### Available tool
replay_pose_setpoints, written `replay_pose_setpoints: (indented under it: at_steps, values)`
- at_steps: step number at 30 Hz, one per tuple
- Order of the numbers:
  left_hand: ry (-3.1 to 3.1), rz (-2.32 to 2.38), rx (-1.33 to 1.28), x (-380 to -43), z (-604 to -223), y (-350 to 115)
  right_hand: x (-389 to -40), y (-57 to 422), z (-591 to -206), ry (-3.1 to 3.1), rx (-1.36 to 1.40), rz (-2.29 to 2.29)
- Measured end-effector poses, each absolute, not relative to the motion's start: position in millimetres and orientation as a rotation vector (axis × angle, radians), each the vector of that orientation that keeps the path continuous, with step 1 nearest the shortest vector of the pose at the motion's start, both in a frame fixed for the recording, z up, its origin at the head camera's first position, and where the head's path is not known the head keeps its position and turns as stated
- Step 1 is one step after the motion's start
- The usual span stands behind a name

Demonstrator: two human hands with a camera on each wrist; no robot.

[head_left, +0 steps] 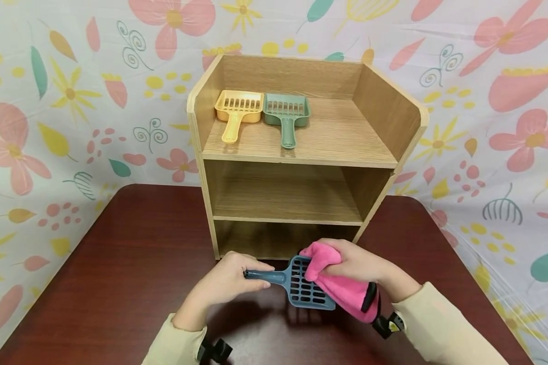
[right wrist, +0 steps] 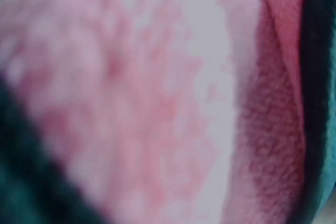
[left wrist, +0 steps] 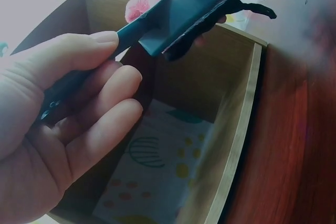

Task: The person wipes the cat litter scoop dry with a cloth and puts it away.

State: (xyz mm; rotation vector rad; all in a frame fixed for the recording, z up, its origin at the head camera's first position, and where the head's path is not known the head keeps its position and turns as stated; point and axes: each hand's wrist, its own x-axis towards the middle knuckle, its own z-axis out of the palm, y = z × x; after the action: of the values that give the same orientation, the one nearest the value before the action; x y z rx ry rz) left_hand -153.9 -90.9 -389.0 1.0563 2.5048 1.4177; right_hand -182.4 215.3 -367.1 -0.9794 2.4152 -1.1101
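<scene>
A blue slotted litter scoop (head_left: 283, 277) is held over the table in front of the shelf in the head view. My left hand (head_left: 226, 279) pinches its handle between thumb and fingers; in the left wrist view the handle lies across the fingers. On the right, my right hand (head_left: 358, 261) grips a pink cloth (head_left: 344, 293) with black edging, bunched against the far right part of the scoop's slotted head. The cloth hides that part of the scoop. Pink fabric (right wrist: 147, 103) fills the right wrist view, so the right fingers are hidden there.
Behind the hands stands a wooden shelf unit (head_left: 287, 159). On its top board, a yellow litter scoop (head_left: 234, 121) and a green litter scoop (head_left: 287, 124) lie side by side at the left. The dark red table (head_left: 164, 243) meets a flower-patterned curtain (head_left: 73, 152).
</scene>
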Motion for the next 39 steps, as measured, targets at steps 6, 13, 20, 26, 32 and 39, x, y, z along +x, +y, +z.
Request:
replay_pose_setpoints:
  at_steps: [6,13,20,26,32,39]
  values:
    - [2.506,1.406,1.087,-154,-391,-88,-186,207,-358,2.394,-0.994,-0.975]
    - [2.487,1.326,1.252,-151,-394,-81,-185,186,-353,2.217,-1.066,-0.872]
    - [2.607,1.259,1.290,-152,-394,-81,-180,180,-353,2.298,-1.061,-0.810]
    - [2.631,1.260,1.285,-153,-393,-81,-181,191,-362,2.371,-1.101,-0.918]
    - [2.683,1.351,1.310,-154,-392,-86,-184,214,-378,2.496,-0.961,-1.084]
    - [2.732,1.500,1.361,-156,-393,-87,-175,222,-397,2.435,-0.825,-1.622]
